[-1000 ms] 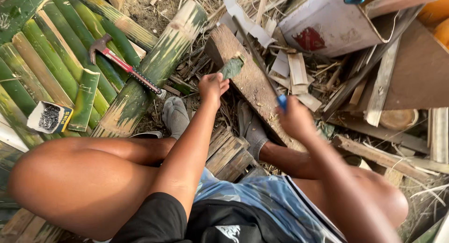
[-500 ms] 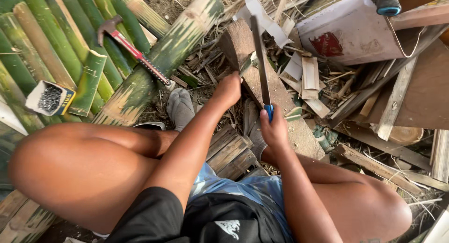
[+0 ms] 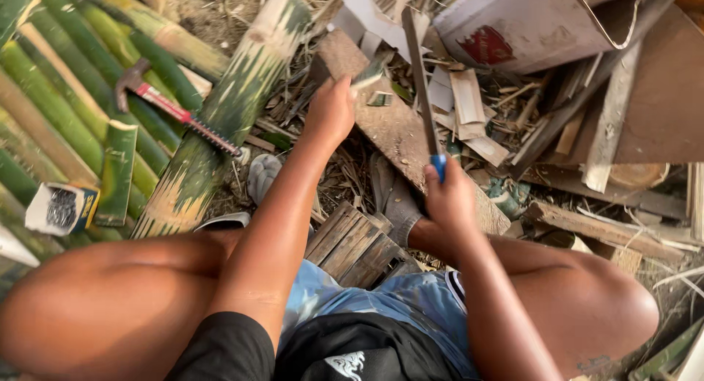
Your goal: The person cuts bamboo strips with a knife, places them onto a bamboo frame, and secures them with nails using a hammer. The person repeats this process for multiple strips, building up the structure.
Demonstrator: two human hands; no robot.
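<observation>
1. I see the left hand (image 3: 331,111) clenched on a small bamboo piece (image 3: 367,74), pinning it on the board (image 3: 400,135) near the board's far end.
2. The right hand (image 3: 449,198) is wrapped tight round the blue handle of a long blade (image 3: 419,80), at the board's near edge.
3. The blade's long axis runs up and away from that grip, nearly along the board's length, its tip out past the board's far end.
4. The piece lies just left of the blade, a little short of the tip; I can't tell whether steel touches it.
5. So from the right grip the piece sits ahead and slightly left; the left hand is the nearer one, already on it.
6. I judge the gap between blade and left fingers to be the thing to watch: they sit close over the board.
7. Left of the board lies a split bamboo pole (image 3: 220,117), with a red-handled hammer (image 3: 172,110) resting across it.
8. Further left of the board, by the green bamboo, sits an open box of nails (image 3: 62,207).
</observation>
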